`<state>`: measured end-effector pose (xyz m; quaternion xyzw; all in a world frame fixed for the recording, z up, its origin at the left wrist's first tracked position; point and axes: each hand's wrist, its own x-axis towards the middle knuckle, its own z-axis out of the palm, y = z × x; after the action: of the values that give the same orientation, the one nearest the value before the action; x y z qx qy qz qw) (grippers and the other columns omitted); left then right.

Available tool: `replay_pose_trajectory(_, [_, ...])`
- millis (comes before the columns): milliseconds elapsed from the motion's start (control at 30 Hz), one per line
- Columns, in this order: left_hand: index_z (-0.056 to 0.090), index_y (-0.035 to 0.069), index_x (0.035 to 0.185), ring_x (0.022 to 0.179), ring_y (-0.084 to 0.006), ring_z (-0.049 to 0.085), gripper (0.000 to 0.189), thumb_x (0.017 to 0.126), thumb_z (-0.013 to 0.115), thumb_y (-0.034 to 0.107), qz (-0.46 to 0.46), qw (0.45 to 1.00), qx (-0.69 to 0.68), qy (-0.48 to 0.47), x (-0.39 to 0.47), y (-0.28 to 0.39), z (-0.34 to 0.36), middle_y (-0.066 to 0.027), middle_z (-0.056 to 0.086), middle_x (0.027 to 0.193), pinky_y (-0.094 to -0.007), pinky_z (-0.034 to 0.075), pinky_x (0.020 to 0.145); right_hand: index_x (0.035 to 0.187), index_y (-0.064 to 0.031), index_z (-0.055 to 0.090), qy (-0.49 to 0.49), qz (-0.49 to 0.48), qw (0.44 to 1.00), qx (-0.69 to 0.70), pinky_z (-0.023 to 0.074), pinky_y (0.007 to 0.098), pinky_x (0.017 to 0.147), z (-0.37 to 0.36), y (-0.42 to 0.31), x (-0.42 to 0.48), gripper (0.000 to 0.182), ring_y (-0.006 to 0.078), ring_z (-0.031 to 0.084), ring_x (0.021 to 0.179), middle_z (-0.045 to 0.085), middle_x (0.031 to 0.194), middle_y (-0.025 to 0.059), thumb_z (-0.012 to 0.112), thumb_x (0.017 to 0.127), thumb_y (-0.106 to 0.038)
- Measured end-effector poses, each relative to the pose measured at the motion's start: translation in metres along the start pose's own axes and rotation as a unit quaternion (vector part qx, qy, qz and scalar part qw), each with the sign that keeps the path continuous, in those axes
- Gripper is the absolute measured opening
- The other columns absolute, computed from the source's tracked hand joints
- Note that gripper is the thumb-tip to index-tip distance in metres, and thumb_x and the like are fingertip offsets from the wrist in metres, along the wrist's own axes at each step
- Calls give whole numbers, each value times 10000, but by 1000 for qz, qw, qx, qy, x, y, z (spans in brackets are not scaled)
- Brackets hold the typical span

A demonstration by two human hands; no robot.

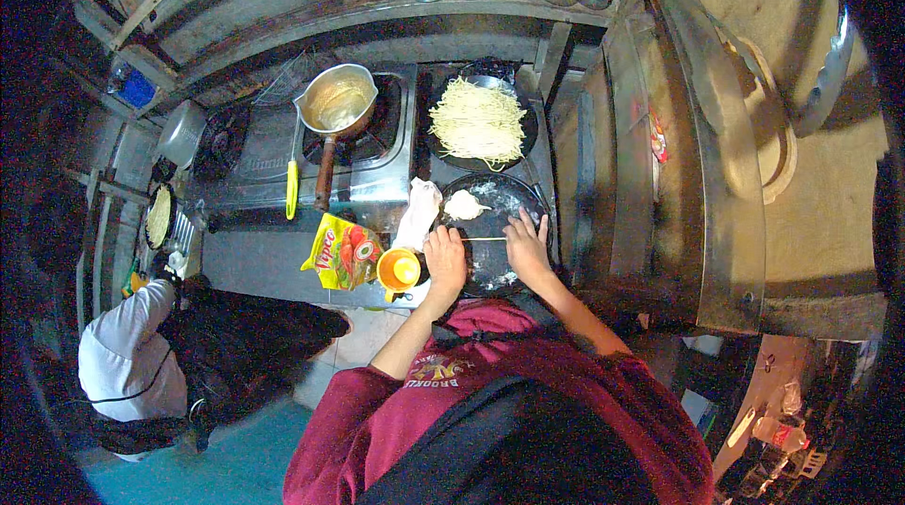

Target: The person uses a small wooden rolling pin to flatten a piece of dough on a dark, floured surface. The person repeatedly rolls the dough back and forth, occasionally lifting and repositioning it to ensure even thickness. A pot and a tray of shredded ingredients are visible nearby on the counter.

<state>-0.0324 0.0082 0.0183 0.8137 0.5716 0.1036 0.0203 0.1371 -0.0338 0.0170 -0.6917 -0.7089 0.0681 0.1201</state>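
A thin pale dough strand [484, 239] stretches between my two hands, over a round black pan or tray [495, 279] dusted with flour. My left hand [445, 257] covers the strand's left end with its fingers close together. At the other end lies my right hand [527, 247], palm down, fingers spread on the dark surface. Whether either hand pinches the strand is hidden. Just beyond them sits a lump of dough [464, 205]. Left of it is a crumpled white plastic bag [417, 215], near an orange cup [398, 269]. A pile of raw noodles [477, 119] rests on another black pan farther back.
A yellow Vipco packet [346, 250] stands left of the cup. On the gas stove [392, 172] is a saucepan [336, 98], its wooden handle towards me, beside a yellow-green handled utensil [292, 190]. Another person [134, 356] works at far left. A wooden frame [664, 151] rises at right.
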Motion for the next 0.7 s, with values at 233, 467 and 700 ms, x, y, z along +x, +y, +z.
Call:
replay_pose_trajectory(233, [235,-19,1340,1274,-351,253,648,879,385,411,157,953,-233,-113,-13,19,11,-217,280,1364,-526,141,1025,1377,3,128,-216,-35,975,32,73,582,1025,11,-23,-9,745,334,91,1338,88,1443,192,477,814,-340])
replay_pose_trajectory(467, [29,27,1394,1356,-270,12,998,742,307,729,133,937,-126,-298,-22,14,10,-152,5,1462,-592,-60,1006,1389,-18,53,-257,-47,965,-6,45,555,1040,12,-11,-17,961,329,22,1347,-10,1452,190,547,723,-504])
replay_pose_trajectory(700, [16,-13,1383,1356,-267,-16,1052,718,282,757,106,941,-66,-314,-22,16,11,-168,-20,1458,-593,-110,991,1394,-57,86,-246,-15,969,-8,18,581,1029,17,-6,-18,1031,348,58,1339,12,1450,196,604,655,-555])
